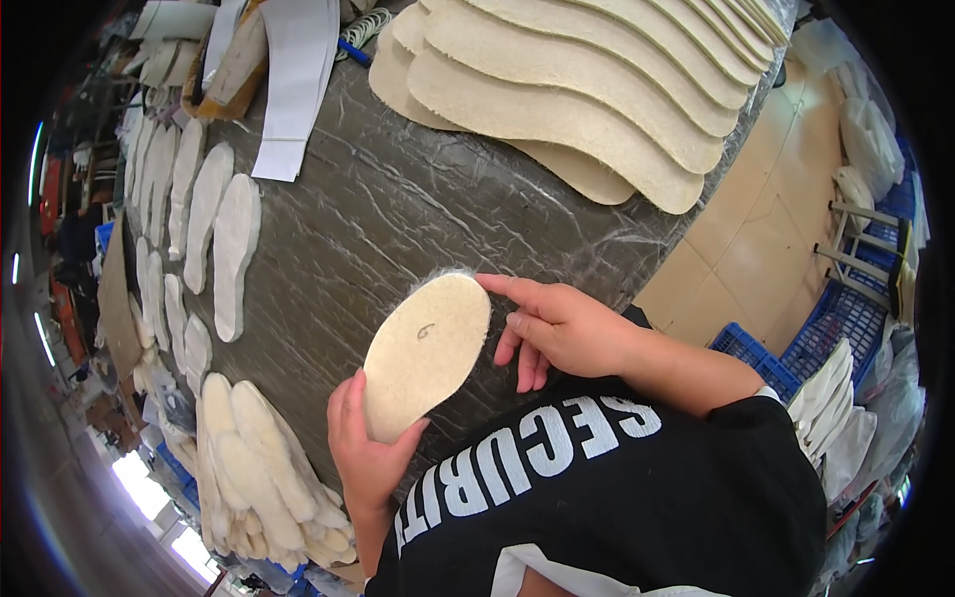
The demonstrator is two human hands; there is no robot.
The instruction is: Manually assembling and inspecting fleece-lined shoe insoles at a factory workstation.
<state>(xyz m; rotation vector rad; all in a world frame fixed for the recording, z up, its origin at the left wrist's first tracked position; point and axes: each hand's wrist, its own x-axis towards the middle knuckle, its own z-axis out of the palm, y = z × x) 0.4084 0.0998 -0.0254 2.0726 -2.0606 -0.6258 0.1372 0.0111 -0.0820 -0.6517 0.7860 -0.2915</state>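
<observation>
We see the dark, wrinkled, plastic-covered table (328, 289) as the largest thing here, with the black shirt (696, 488) and its pale lettering at its near side. A fan of big cream insoles (557, 109) overlaps across the far right of the table. At the lower left we find a heap of fleecy insoles (259, 478); whether it rests on the tabletop, we cannot tell. Slim whitish insoles (236, 259) lie in rows along the left side, near some white paper strips (295, 90) at the far edge. The oval cream piece (413, 363), fuzzy at its rim, is raised and tilted above the table's near part, in front of the shirt. Our right hand (562, 323) touches its upper right edge with the index fingertip, the other fingers loosely bent and gripping nothing. Our left hand (370, 438) grasps its lower end, fingers along the left edge, thumb at the right. Smaller are a blue pen (354, 52) and the piece's dark handwritten mark (426, 332).
</observation>
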